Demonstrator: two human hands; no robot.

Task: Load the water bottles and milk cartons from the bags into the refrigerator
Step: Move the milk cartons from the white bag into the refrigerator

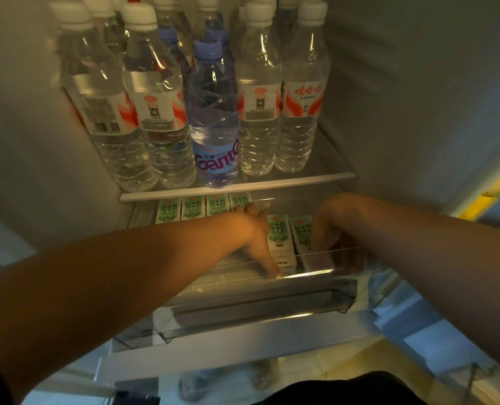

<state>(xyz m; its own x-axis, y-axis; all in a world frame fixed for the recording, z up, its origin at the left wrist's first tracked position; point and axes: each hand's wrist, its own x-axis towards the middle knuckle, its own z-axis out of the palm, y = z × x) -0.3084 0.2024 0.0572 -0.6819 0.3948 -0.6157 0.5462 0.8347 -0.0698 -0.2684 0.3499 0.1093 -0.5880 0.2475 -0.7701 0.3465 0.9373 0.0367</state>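
Both my arms reach into the open refrigerator, onto the lower shelf. My left hand (pixel 257 238) grips the left side of an upright green-and-white milk carton (pixel 279 244). My right hand (pixel 335 241) holds a second milk carton (pixel 301 235) standing just to its right. A row of several more milk cartons (pixel 205 206) stands behind them, further back on the same shelf. On the glass shelf (pixel 237 188) above stand several water bottles: clear ones with white caps (pixel 155 97) and a blue-capped, blue-labelled bottle (pixel 213 118) in the middle front.
A clear plastic drawer front (pixel 257 305) runs across below my hands. The fridge walls close in on the left and right. The lower shelf left of my hands shows bare ribbed surface (pixel 228 276). Tiled floor and my feet (pixel 225 378) appear below.
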